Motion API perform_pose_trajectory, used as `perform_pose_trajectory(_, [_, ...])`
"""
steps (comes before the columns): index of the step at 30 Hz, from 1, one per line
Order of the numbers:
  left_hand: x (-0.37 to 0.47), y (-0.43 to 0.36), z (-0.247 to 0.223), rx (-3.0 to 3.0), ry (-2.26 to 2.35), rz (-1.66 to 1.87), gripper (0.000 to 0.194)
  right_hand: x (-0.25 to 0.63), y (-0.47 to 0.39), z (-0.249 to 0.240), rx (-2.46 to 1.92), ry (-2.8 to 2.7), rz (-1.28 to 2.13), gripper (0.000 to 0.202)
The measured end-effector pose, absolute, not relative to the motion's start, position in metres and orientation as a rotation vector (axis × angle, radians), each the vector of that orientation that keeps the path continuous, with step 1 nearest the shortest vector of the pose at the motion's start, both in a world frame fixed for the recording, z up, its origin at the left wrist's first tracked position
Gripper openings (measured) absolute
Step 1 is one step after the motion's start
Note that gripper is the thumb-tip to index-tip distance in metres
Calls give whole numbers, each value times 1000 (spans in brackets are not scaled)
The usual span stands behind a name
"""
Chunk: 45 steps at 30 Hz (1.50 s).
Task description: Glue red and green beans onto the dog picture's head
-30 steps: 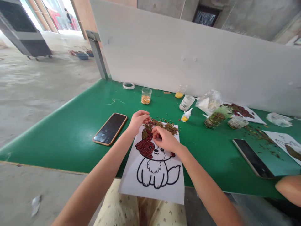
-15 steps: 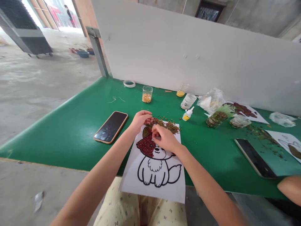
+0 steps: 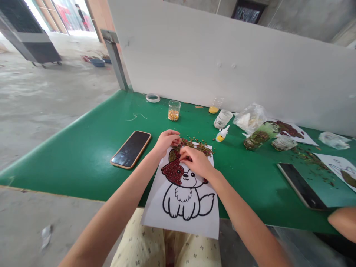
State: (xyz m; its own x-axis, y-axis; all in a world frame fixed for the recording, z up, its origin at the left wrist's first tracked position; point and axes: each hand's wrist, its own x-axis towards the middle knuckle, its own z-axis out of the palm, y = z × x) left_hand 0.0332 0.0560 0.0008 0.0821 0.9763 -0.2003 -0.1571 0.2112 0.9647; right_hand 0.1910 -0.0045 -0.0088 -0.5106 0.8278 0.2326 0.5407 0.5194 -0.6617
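Observation:
A sheet of paper (image 3: 155, 213) with a black-outlined cartoon dog drawing lies partly over the table's front edge. Dark red bits cover the left part of the dog's face (image 3: 172, 172), and greenish ones fill an ear (image 3: 172, 155). Small green-brown seeds (image 3: 204, 148) lie heaped along the sheet's top edge. My left hand (image 3: 167, 142) rests at the sheet's top left, fingers curled together by the seeds; what they hold is hidden. Over the dog's forehead, my right hand (image 3: 194, 159) pinches with thumb and forefinger, on something too small to make out.
A phone (image 3: 131, 149) lies left, another (image 3: 302, 186) right. Behind stand a cup of yellow kernels (image 3: 174, 111), a glue bottle (image 3: 222, 134), a tape roll (image 3: 152, 98) and a tipped jar (image 3: 223, 119). A green-tinted container (image 3: 260, 136) lies rightward. Another person's arm (image 3: 345, 223) shows at right.
My right hand has shifted very slightly over the dog's forehead, its thumb now lower and straighter. The left hand stays in place.

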Motion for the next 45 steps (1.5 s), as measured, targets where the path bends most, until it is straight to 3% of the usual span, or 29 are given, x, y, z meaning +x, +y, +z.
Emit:
perform_pose_trajectory(18, [33,58,-4,1005,1113,1071,16,188,-2,-15,-1130,-2133,805,19])
perform_pose_trajectory(22, [33,54,-1,1100,1023,1057,22,194,0,-14,-1158,-1935,535,9])
perform_pose_trajectory(26, [38,48,4,1262,863,981,25,199,2,-9,-1171,-1849,303,14])
perform_pose_trajectory(45, [38,44,7,1251,740,779,34,205,5,-6,-1236,-1874,328,12])
